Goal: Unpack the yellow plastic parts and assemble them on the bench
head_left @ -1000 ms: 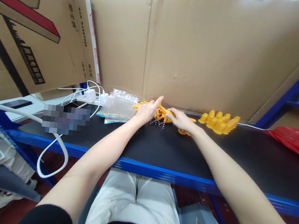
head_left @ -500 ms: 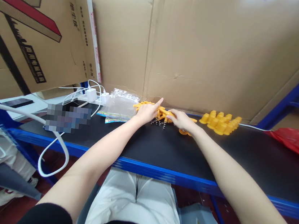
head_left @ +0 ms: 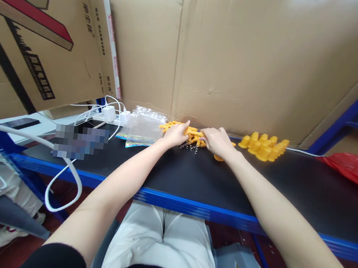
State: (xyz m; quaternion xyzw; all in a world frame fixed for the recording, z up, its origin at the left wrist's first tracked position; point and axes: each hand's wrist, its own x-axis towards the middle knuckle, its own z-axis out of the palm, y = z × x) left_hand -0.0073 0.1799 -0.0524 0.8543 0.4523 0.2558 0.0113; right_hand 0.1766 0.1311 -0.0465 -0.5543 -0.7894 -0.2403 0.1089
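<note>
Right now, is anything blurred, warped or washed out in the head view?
Head view: even light, no glare; a pixelated patch masks something left of the left hand; wide-angle bend at the edges; the small yellow parts between the hands are too fine to resolve.

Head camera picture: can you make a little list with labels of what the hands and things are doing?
Left hand: on the pile of orange parts, grip closed or not unclear
Right hand: on the same pile, grip unclear
Under pile: small metal springs
Right of pile: yellow caps in a cluster
Left of pile: clear bags
Surface: black shelf top
Behind: cardboard wall
</note>
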